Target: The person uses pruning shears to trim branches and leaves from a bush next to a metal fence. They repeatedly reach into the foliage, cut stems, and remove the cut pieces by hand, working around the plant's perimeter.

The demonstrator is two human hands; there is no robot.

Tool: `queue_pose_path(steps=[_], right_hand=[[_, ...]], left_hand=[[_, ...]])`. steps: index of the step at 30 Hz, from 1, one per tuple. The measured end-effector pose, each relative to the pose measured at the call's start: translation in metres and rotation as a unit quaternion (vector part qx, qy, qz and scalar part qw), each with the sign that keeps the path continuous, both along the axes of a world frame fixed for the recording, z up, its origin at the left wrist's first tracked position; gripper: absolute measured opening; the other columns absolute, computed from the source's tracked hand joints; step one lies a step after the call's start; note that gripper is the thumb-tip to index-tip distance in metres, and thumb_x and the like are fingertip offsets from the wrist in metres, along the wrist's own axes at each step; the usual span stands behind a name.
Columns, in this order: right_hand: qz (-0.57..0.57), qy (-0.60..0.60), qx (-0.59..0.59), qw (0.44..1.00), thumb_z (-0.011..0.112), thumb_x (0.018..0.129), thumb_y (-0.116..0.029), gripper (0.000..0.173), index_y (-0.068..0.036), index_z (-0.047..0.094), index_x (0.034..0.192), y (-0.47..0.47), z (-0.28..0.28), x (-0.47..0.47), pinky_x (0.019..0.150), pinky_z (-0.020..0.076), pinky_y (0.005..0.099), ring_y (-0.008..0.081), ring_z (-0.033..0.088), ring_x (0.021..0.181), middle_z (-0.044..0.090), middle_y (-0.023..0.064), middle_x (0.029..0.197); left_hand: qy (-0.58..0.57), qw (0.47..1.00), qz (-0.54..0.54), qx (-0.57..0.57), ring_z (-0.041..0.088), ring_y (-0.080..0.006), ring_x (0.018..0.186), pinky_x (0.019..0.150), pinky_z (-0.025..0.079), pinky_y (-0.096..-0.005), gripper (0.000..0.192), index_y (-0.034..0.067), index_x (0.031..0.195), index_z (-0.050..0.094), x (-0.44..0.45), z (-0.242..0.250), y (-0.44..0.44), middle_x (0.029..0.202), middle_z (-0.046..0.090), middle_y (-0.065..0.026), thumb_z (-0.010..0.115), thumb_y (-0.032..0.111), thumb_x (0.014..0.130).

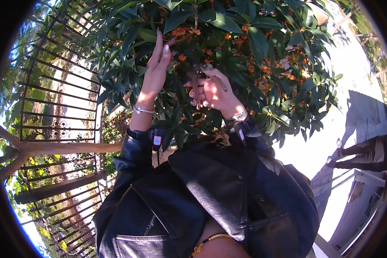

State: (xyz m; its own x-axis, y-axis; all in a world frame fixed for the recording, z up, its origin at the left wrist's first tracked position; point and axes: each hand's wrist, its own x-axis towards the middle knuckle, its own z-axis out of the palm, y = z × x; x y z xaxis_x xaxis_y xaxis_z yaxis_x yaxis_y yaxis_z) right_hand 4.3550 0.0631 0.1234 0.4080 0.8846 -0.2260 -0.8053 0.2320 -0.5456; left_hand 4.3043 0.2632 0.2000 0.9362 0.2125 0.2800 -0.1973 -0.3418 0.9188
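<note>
A leafy shrub [258, 42] with glossy green leaves and small orange blossoms, like an orange osmanthus, stands right before me. My left hand [158, 64] is raised at its left side, fingers stretched upward, beside a cluster of orange flowers [183, 31]; nothing shows in its grasp. Lower and to the right, my right hand [216, 92] is wrapped around a pair of hand shears [196, 88], apparently metal. One handle lies under the fingers and the other by the thumb. The shears' upper end is in shade among the leaves, so the blades are hard to make out.
A dark metal fence [59, 103] runs along the left, with a bare tree trunk [67, 148] before it. At the right, a person in dark trousers [364, 153] stands on sunlit paving [296, 161]. Pale metal rails [369, 179] are at the lower right.
</note>
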Motion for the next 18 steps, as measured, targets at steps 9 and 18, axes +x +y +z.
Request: queue_pose_path(steps=[9, 18], right_hand=[[-0.083, 0.065, 0.038, 0.994, 0.058, 0.092, -0.031, 0.035, 0.000, 0.062, 0.109, -0.005, -0.010, -0.013, 0.039, 0.0427, 0.0224, 0.0155, 0.058, 0.054, 0.066, 0.0063, 0.080], [0.062, -0.046, -0.002, 0.997, 0.049, 0.090, -0.054, 0.064, 0.001, 0.058, 0.121, 0.002, 0.008, -0.033, 0.055, 0.0532, 0.0279, 0.0244, 0.069, 0.079, 0.069, 0.0133, 0.100]], left_hand=[[-0.005, 0.999, -0.007, -0.038, 0.056, -0.0173, 0.112, 0.097, 0.047, -0.0321, 0.063, 0.018, 0.160, 0.016, 0.001, 0.000, 0.012, 0.142, 0.054, -0.0093, 0.039, 0.044, 0.107], [0.018, 0.998, -0.040, -0.054, 0.058, -0.0137, 0.104, 0.093, 0.048, -0.0293, 0.059, 0.014, 0.157, 0.025, 0.006, 0.015, 0.031, 0.122, 0.064, -0.0071, 0.039, 0.042, 0.107]])
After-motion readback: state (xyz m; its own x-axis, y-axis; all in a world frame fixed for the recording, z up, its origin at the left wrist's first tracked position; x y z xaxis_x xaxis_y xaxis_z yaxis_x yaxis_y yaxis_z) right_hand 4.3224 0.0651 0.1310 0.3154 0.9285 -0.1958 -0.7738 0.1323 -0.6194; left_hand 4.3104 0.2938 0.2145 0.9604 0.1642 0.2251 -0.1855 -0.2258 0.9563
